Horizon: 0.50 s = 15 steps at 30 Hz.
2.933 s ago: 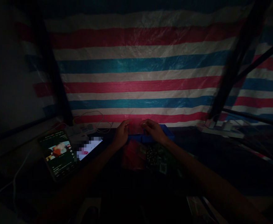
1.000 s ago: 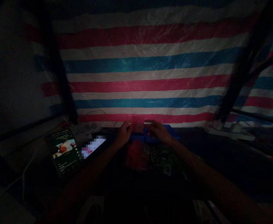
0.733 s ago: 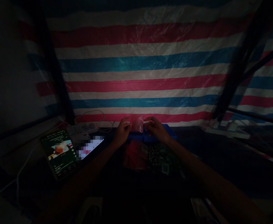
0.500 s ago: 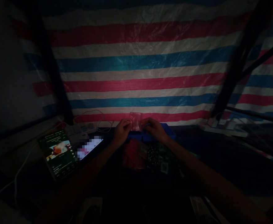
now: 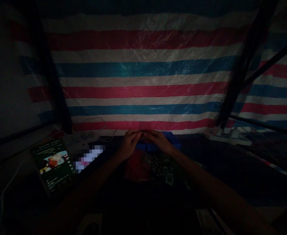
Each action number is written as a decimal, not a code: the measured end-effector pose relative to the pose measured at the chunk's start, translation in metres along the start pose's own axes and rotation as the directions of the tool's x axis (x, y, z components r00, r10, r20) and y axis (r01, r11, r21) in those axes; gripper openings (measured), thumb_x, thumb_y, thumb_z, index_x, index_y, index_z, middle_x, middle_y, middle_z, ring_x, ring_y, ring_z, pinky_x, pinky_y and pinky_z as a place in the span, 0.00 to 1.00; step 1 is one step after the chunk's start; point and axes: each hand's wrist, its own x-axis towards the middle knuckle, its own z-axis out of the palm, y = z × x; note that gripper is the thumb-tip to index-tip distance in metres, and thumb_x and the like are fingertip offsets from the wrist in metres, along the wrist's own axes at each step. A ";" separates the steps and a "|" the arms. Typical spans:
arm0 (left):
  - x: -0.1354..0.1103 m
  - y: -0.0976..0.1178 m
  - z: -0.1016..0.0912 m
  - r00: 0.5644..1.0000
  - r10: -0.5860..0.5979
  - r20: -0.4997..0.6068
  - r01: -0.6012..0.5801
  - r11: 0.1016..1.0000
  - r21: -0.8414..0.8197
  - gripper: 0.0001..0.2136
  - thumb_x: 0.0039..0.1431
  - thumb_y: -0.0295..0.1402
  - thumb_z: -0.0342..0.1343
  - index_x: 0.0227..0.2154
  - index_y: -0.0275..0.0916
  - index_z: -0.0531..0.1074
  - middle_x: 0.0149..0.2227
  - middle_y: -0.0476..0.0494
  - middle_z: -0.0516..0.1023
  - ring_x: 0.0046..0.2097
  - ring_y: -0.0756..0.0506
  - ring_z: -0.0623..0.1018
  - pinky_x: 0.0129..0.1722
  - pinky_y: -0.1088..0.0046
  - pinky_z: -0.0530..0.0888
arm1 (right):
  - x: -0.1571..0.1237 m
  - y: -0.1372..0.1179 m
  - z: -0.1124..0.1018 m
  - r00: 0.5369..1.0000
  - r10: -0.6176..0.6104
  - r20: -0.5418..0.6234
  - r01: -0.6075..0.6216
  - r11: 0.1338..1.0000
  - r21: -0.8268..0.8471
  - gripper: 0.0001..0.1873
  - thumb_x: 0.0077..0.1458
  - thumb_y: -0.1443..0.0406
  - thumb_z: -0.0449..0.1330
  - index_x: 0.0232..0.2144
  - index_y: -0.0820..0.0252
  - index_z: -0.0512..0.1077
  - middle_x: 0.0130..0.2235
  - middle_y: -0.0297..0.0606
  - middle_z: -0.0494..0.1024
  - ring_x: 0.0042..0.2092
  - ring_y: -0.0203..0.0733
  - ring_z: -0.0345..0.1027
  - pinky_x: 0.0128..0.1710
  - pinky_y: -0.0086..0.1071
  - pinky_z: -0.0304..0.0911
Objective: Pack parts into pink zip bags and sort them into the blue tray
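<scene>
Right at the middle of the dim view, the left hand [image 5: 128, 142] and the right hand [image 5: 158, 140] meet fingertip to fingertip, and both pinch a small reddish pouch [image 5: 143, 130] between them. The light is too poor to show what it contains or how much of it the fingers cover. The pouch is held up just above the near edge of a blue bin [image 5: 174, 141], which sits behind the right hand and against the foot of the backdrop. Both bare forearms run back toward the viewer and fade into shadow. Just beneath the hands, on the dark work surface [image 5: 207, 169], lies a heap of red bags [image 5: 135, 164], and touching its right side is a clear bag of small parts [image 5: 161, 164] with green and white showing through. Well to the left a tablet [image 5: 53, 165] lies tilted with its screen lit, and a phone [image 5: 88, 156] glows between it and the left forearm. Beyond them a white power strip [image 5: 81, 137] lies with a looped cable [image 5: 94, 122]. A second power strip [image 5: 230, 136] sits far right, under a slanting dark pole [image 5: 241, 65]. Behind everything hangs a striped tarp [image 5: 143, 68] of red, white and blue bands.
</scene>
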 end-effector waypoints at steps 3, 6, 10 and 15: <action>0.001 -0.005 -0.004 0.996 0.035 -0.078 -0.028 0.996 0.090 0.13 0.72 0.35 0.52 0.52 0.43 0.79 0.51 0.40 0.75 0.56 0.41 0.75 0.57 0.60 0.74 | 0.001 0.001 -0.003 0.997 0.021 -0.074 -0.016 0.998 0.066 0.15 0.49 0.54 0.71 0.37 0.54 0.81 0.41 0.37 0.85 0.44 0.47 0.78 0.51 0.46 0.72; 0.001 -0.014 -0.006 0.994 -0.007 -0.110 0.014 0.998 0.068 0.18 0.69 0.29 0.54 0.60 0.43 0.72 0.55 0.39 0.75 0.50 0.43 0.78 0.49 0.64 0.77 | 0.001 -0.001 -0.004 0.996 0.036 -0.084 -0.026 0.992 0.120 0.13 0.48 0.56 0.71 0.36 0.55 0.79 0.40 0.35 0.85 0.42 0.45 0.78 0.51 0.42 0.71; -0.002 -0.016 -0.005 0.998 0.011 -0.061 -0.004 0.993 0.119 0.30 0.65 0.25 0.58 0.68 0.48 0.62 0.58 0.40 0.74 0.54 0.42 0.77 0.54 0.61 0.76 | -0.003 -0.007 -0.002 0.990 0.031 -0.136 -0.009 0.987 0.160 0.21 0.43 0.59 0.76 0.38 0.53 0.73 0.35 0.30 0.82 0.37 0.40 0.77 0.43 0.35 0.73; -0.004 0.000 -0.006 0.984 0.142 -0.110 -0.106 0.953 0.282 0.17 0.62 0.30 0.65 0.53 0.47 0.77 0.64 0.40 0.64 0.67 0.36 0.66 0.67 0.51 0.66 | -0.005 -0.011 -0.001 0.994 0.062 -0.089 -0.045 0.982 0.183 0.30 0.45 0.57 0.77 0.47 0.50 0.69 0.34 0.31 0.82 0.34 0.42 0.78 0.39 0.39 0.76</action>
